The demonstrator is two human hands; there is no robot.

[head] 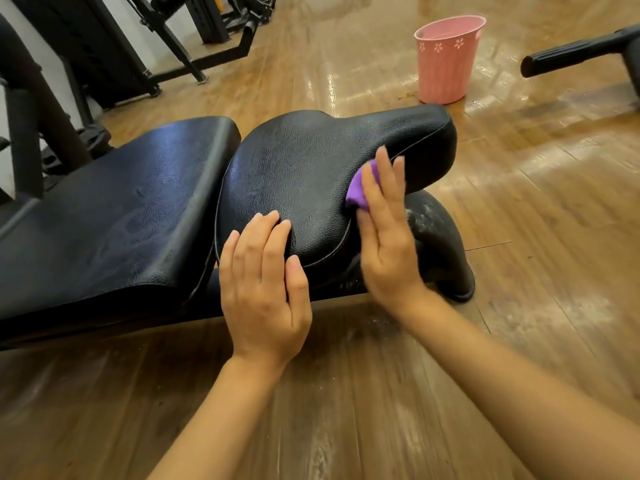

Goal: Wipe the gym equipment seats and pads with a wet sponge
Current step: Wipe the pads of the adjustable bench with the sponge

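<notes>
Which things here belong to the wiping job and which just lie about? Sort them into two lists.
In the job:
- purple sponge, pressed by the right hand
- black leather saddle-shaped seat pad, steadied by the left hand
- long black leather back pad
- pink plastic bucket, probably for water

Lying about:
- black metal machine frames
- black padded bar

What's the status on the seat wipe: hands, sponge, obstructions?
Left hand flat on seat pad, steadying. Right hand presses purple sponge against pad's side edge with straight fingers. Nothing blocking; pink bucket stands beyond.
</notes>
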